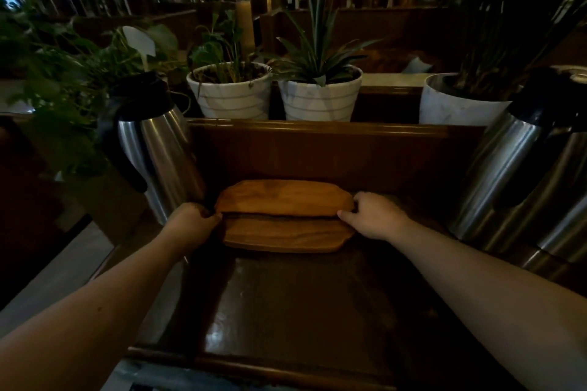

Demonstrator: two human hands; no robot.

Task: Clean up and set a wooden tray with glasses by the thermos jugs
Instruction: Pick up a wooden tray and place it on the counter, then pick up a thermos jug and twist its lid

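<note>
Gripping upper tray (pixel 282 197), both arms outstretched.

Two wooden trays sit stacked on the dark wooden bench (pixel 295 305). The upper tray (pixel 282 197) is tilted, its near edge lifted off the lower tray (pixel 286 235). The left hand (pixel 192 222) has its grip on the upper tray's left end, the right hand (pixel 374 216) on its right end. A steel thermos jug (pixel 155 143) stands just left of the trays, another jug (pixel 521 174) well to the right. Three white plant pots line the ledge behind.
</note>
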